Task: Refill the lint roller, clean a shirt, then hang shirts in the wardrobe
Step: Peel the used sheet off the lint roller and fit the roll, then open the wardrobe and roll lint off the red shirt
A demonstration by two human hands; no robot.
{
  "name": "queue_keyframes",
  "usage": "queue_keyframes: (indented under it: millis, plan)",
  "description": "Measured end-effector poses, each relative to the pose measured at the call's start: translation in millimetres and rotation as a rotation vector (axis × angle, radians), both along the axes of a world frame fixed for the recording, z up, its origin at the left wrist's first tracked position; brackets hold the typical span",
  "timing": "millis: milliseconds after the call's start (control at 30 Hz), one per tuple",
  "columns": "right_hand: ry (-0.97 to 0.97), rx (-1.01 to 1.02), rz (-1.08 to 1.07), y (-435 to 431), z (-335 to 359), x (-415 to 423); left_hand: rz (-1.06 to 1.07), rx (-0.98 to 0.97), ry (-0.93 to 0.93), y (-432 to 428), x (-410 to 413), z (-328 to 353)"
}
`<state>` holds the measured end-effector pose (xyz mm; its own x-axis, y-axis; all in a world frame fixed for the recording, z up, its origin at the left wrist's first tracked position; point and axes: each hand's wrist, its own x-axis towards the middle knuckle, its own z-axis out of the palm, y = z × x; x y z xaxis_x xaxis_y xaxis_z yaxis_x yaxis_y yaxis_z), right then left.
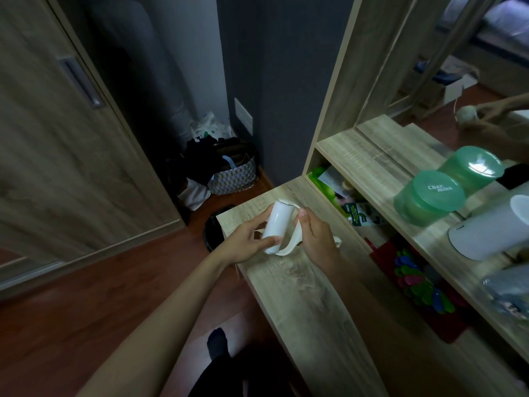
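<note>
1 white lint roll (277,224) is gripped by the left hand's (243,243) curled fingers (266,241); 1 cream handle (289,247) is pinched by the right hand (315,234), over the desk (300,285).

hands (282,236) gripping lint roller (277,228), wooden desk (309,287)

Grey wall (280,67), reddish wood floor (86,296), mirror (472,67)

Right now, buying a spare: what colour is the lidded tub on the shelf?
The tub is translucent green; head view.
</note>
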<state>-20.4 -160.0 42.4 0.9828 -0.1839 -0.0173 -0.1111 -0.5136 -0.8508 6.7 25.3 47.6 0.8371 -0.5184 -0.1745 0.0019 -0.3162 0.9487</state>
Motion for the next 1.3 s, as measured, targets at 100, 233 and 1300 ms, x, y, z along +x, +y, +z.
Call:
queue_keyframes:
  millis: [100,233,1300]
  plan:
    - [0.000,0.030,0.008,0.3,0.1,1.6,0.004,-0.010,-0.005,2.9,3.3,3.5]
    - [0.091,0.169,0.000,0.5,11.1,10.4,0.022,-0.061,0.050,7.4,14.3,14.1]
    - [0.466,1.327,0.521,53.5,5.6,41.7,0.496,-0.096,-0.186,87.8,69.9,70.3]
